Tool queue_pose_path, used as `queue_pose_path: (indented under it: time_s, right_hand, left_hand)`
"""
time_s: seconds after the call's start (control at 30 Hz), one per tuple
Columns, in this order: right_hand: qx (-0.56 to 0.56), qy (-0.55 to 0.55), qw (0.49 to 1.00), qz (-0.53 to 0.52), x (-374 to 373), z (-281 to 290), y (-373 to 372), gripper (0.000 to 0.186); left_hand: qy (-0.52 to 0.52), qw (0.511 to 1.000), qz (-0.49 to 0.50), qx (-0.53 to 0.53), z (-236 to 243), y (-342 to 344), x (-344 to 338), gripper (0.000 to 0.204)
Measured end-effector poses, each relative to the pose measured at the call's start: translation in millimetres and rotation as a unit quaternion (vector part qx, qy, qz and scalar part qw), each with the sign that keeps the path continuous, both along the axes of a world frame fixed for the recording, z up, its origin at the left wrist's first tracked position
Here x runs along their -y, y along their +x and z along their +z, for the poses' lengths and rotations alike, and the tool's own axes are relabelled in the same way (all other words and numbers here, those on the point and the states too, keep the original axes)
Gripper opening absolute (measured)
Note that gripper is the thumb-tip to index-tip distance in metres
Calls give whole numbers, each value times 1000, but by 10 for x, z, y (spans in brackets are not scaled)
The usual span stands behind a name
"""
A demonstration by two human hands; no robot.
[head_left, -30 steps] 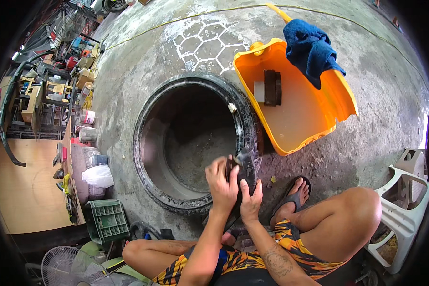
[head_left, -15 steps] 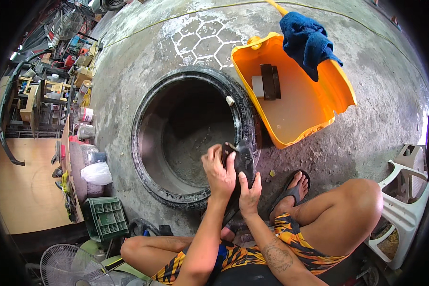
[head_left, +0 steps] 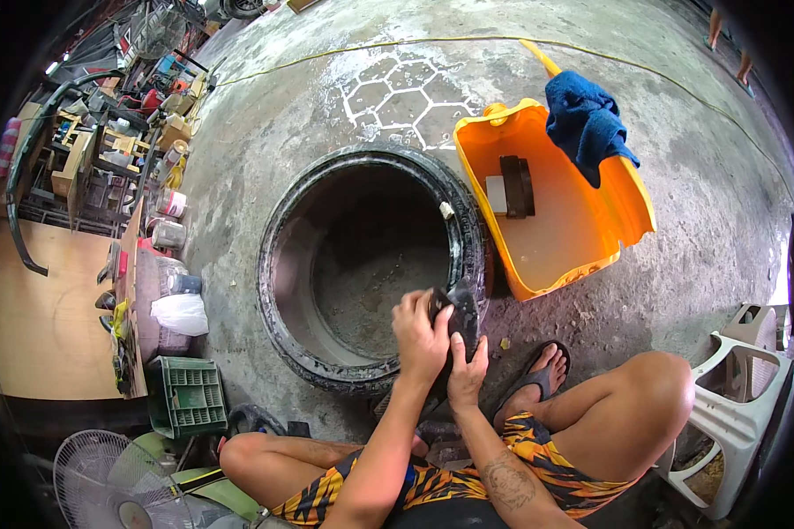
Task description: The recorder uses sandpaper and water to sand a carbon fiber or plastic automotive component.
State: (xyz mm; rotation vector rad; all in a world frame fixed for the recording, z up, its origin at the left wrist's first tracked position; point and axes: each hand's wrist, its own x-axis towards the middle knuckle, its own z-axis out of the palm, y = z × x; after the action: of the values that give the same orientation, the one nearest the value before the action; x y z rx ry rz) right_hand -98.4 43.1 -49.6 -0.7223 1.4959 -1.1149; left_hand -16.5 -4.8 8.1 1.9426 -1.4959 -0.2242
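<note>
My left hand has its fingers curled round a small dark block, which presses against a long black piece. My right hand grips that black piece from the near right side, its thumb lying along it. What kind of part the black piece is cannot be made out, and its lower end is partly hidden behind my hands. Both hands are over the near right rim of a large black tyre-like ring lying flat on the floor. A pale chunk sits on that rim.
At the right, a cut-open orange container holds cloudy water and a brown-and-white block. A blue cloth drapes over its edge. Left are a green crate, a fan and clutter; right, a white plastic stool.
My left hand has slid nearer, toward my right hand, along the black piece. The whole view has shifted, and another person's legs now show at the far right.
</note>
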Motion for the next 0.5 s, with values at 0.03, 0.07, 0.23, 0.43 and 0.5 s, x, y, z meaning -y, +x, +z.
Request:
queue_pose_path:
  time_s: [0.03,0.07,0.23,0.43,0.5]
  right_hand:
    - [30,-16,999,21,10,-42,-1,68]
    - [26,-12,999,18,-29,-41,-19,68]
    - [-15,0,1000,3,40,-40,8,69]
    - [-8,21,1000,13,-60,-12,-17,77]
    - [-8,21,1000,14,4,-22,-32,77]
  left_hand:
    - [-14,1000,2,15,-8,19,40,30]
    - [-27,999,-2,22,-30,-24,76,30]
    - [-4,998,-50,45,-72,36,-31,31]
    - [3,997,-59,48,11,-9,-254,28]
    - [-3,997,-68,34,-54,74,24,30]
